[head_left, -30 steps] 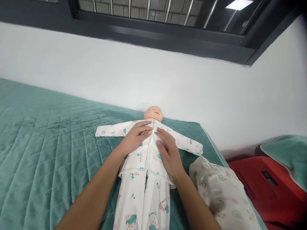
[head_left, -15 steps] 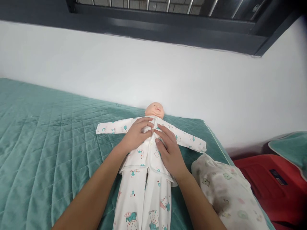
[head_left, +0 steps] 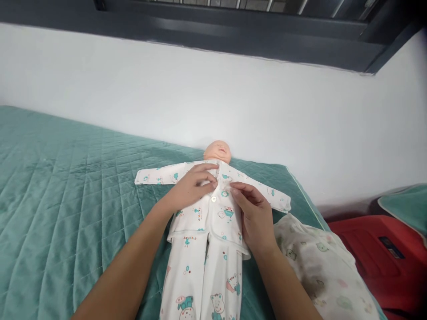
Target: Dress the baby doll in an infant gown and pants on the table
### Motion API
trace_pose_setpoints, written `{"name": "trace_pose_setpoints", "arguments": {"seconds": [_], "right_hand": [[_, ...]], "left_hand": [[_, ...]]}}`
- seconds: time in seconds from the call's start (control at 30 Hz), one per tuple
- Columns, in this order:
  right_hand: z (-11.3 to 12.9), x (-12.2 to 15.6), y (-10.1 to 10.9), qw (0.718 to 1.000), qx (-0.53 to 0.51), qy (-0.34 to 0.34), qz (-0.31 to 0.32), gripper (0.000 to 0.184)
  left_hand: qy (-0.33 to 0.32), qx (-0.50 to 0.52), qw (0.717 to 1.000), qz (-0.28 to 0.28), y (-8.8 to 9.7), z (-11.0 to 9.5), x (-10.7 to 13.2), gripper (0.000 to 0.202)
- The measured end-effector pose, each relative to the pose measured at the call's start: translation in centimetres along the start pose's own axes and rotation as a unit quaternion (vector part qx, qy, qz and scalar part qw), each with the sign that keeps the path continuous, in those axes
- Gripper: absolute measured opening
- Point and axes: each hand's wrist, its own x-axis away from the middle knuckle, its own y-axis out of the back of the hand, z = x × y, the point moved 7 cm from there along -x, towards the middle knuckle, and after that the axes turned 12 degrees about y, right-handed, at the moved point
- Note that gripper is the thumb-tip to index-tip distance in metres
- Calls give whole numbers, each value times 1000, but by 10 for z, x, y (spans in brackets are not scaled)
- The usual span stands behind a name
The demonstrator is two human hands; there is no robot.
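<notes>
A doll with a smiling head (head_left: 217,151) lies on its back, dressed in a white baby shirt (head_left: 222,224) with teal and pink animal prints. Both sleeves are stretched out sideways. Matching trousers (head_left: 220,275) come out from under the hem. My left hand (head_left: 193,189) rests on the chest with its fingers apart, the tips at the front opening. One round button (head_left: 214,199) shows below them. My right hand (head_left: 256,211) is over the other side of the chest, thumb and forefinger pinched together; what is between them, if anything, cannot be made out.
A green quilted cover (head_left: 83,191) spreads under the doll, up to a white wall (head_left: 187,98). Beside my right forearm sits a bundle of printed white cloth (head_left: 320,266). A red plastic object (head_left: 373,249) stands past the right edge. A dark window frame (head_left: 200,38) runs above.
My right hand has moved right, away from the front opening, and its spread fingers have come together in a pinch. My left hand stays on the chest. The button is now uncovered.
</notes>
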Motion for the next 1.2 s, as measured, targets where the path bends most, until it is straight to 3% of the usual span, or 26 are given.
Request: {"name": "trace_pose_setpoints", "arguments": {"seconds": [0.13, 0.3, 0.6, 0.8, 1.2], "right_hand": [[-4, 0, 4, 998, -24, -48, -15, 16], [-3, 0, 3, 999, 25, -41, 22, 18], [7, 3, -4, 984, 135, 15, 114, 14], [22, 6, -15, 955, 197, 108, 192, 15], [26, 9, -19, 939, 204, 160, 226, 11]], "left_hand": [[-17, -11, 995, 97, -1, 1, 4, 17], [-33, -6, 989, 142, 1, -2, 8, 15], [-40, -9, 984, 175, 3, 2, 8, 17], [-38, 0, 983, 178, 4, 3, 8, 18], [-22, 26, 985, 169, 3, 5, 6, 11]]}}
